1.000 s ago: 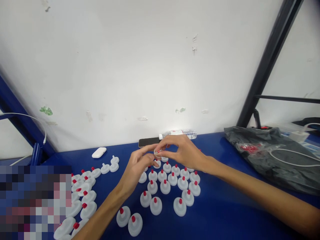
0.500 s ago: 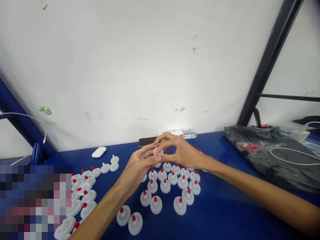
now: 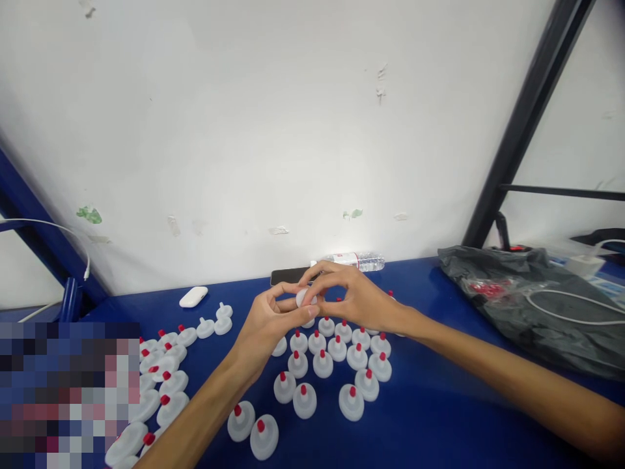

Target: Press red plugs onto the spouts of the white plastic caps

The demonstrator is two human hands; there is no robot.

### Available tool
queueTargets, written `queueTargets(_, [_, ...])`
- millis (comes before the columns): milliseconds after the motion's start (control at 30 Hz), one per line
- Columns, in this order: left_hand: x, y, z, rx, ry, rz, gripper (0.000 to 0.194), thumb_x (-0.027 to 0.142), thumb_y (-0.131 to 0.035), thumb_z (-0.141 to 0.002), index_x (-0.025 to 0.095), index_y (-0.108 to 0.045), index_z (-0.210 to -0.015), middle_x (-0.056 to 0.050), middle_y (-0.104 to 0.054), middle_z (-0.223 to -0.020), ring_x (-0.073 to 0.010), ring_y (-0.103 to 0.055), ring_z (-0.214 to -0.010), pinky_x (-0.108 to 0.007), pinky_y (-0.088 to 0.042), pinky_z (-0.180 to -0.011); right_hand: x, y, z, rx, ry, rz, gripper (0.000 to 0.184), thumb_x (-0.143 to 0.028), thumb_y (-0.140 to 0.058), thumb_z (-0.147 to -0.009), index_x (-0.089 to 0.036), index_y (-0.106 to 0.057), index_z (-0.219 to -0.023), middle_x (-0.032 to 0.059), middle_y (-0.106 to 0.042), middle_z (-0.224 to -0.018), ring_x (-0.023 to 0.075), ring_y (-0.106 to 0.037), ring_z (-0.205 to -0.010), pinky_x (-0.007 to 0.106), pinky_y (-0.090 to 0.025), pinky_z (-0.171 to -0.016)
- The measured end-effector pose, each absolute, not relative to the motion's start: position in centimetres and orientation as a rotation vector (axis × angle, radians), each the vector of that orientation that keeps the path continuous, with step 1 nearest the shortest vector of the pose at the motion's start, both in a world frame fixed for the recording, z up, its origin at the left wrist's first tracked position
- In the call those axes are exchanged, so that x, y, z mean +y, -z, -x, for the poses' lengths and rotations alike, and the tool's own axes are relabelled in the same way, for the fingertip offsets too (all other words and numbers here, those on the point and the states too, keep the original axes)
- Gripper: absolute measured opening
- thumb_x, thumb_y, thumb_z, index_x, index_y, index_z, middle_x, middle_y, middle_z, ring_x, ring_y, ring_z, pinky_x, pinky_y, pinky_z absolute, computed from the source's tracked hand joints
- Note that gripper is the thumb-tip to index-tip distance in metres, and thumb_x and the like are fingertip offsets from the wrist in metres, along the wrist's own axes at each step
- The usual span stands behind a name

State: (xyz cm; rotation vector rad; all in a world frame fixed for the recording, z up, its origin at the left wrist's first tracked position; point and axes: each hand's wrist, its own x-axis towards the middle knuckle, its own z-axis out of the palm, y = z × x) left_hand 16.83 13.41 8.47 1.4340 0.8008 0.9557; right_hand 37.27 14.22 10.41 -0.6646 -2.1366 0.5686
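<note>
Between my two hands is a white nozzle cap point(image 3: 301, 298), its round disc partly hidden by fingers. My left hand point(image 3: 271, 317) pinches it from the left, thumb below. From the right, the fingertips of my right hand point(image 3: 349, 294) close on the same cap. Whether it carries a red tip cannot be seen. Below the hands, several white caps with red tips, such as this nozzle cap point(image 3: 322, 366), stand on the blue table point(image 3: 430, 404). More red-tipped caps point(image 3: 172, 409) crowd together at the left, beside a few plain white caps point(image 3: 206, 328).
A white earphone case point(image 3: 194, 297), a dark phone point(image 3: 286, 277) and a clear bottle point(image 3: 364, 261) lie along the wall. On the right, a black plastic bag point(image 3: 508, 332) bears a clear pouch of red pieces point(image 3: 488, 288) and a white cable. Metal posts rise on both sides.
My left hand has drawn slightly down and left, and its fingers have shifted on the cap. The held cap has turned a little. The caps on the table stay where they were.
</note>
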Motion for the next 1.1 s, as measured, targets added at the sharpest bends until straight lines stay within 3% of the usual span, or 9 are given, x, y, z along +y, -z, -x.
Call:
queueTargets(267, [13.4, -9.0, -16.6, 1.038, -0.893, -1.759, 0.052, 0.062, -0.065, -0.086, 0.025, -0.060, -0.122, -0.002, -0.078, -0.091, -0.0190, -0.069, -0.087, -0.030, -0.052, -0.077, 14.2, -10.8, -37.2, -2.153, -0.451, 0.725, 0.008, -0.024, -0.076, -0.092, -0.027, -0.078, -0.098, 0.0020, -0.069, -0.113, 0.0144, -0.066, -0.088, 0.030, -0.054, -0.076])
queueTargets(333, [13.8, -9.3, -16.2, 1.196, -0.910, -1.902, 0.051, 0.065, -0.050, -0.095, 0.027, -0.059, -0.128, -0.003, -0.077, -0.100, -0.0211, -0.069, -0.096, -0.033, -0.053, -0.082, 14.4, -11.2, -37.6, -2.136, -0.367, 0.772, 0.007, -0.026, -0.075, -0.092, -0.026, -0.078, -0.098, 0.0019, -0.070, -0.111, 0.0146, -0.067, -0.088, 0.030, -0.053, -0.078])
queueTargets(400, [14.4, -9.4, -15.6, 1.452, -0.943, -2.050, 0.046, 0.057, -0.041, -0.102, 0.025, -0.057, -0.132, -0.005, -0.073, -0.112, -0.0248, -0.065, -0.113, -0.041, -0.051, -0.095, 14.8, -11.7, -38.4, -2.150, -0.275, 0.916, 0.006, -0.027, -0.073, -0.094, -0.026, -0.077, -0.099, 0.0019, -0.072, -0.109, 0.0162, -0.068, -0.093, 0.032, -0.052, -0.084])
queueTargets(533, [16.0, -9.1, -13.3, 2.081, -0.759, -2.247, 0.033, 0.036, -0.058, -0.099, 0.016, -0.061, -0.126, -0.011, -0.064, -0.128, -0.0318, -0.050, -0.135, -0.059, -0.038, -0.112, 16.1, -11.9, -40.4, -2.304, -0.275, 1.238, 0.004, -0.023, -0.072, -0.091, -0.023, -0.076, -0.093, 0.0028, -0.077, -0.099, 0.0216, -0.071, -0.093, 0.034, -0.051, -0.081])
queueTargets(700, [17.0, -8.9, -10.8, 2.505, -0.253, -2.226, 0.026, 0.036, -0.062, -0.098, 0.014, -0.066, -0.112, -0.009, -0.068, -0.117, -0.0259, -0.064, -0.115, -0.048, -0.055, -0.095, 17.4, -10.5, -41.8, -2.465, -0.479, 1.370, 0.002, -0.023, -0.077, -0.083, -0.021, -0.077, -0.083, 0.0048, -0.078, -0.091, 0.0231, -0.073, -0.082, 0.030, -0.050, -0.066])
queueTargets(833, [16.9, -8.7, -10.4, 2.522, 0.001, -2.214, 0.027, 0.038, -0.063, -0.098, 0.015, -0.066, -0.111, -0.007, -0.070, -0.110, -0.0216, -0.069, -0.101, -0.043, -0.058, -0.087, 17.7, -10.0, -42.0, -2.565, -0.628, 1.385, 0.011, -0.030, -0.081, -0.081, -0.021, -0.078, -0.086, 0.0029, -0.079, -0.086, 0.0190, -0.071, -0.071, 0.027, -0.049, -0.061])
queueTargets(967, [17.1, -7.9, -11.0, 2.385, 0.045, -2.266, 0.027, 0.037, -0.064, -0.098, 0.015, -0.065, -0.116, -0.007, -0.070, -0.112, -0.0210, -0.069, -0.100, -0.043, -0.059, -0.087, 18.3, -10.1, -42.3, -2.515, -0.559, 1.421, 0.031, -0.046, -0.063, -0.096, -0.019, -0.078, -0.089, 0.0050, -0.078, -0.079, 0.0175, -0.067, -0.062, 0.029, -0.045, -0.058])
queueTargets(1100, [18.0, -7.1, -11.8, 2.163, -0.055, -2.348, 0.033, 0.035, -0.064, -0.098, 0.017, -0.063, -0.125, -0.008, -0.068, -0.120, -0.0221, -0.068, -0.105, -0.044, -0.058, -0.091, 19.5, -8.9, -42.4, -2.440, -0.452, 1.474, 0.024, -0.035, -0.061, -0.096, -0.017, -0.077, -0.095, 0.0071, -0.078, -0.082, 0.0200, -0.068, -0.067, 0.030, -0.045, -0.062])
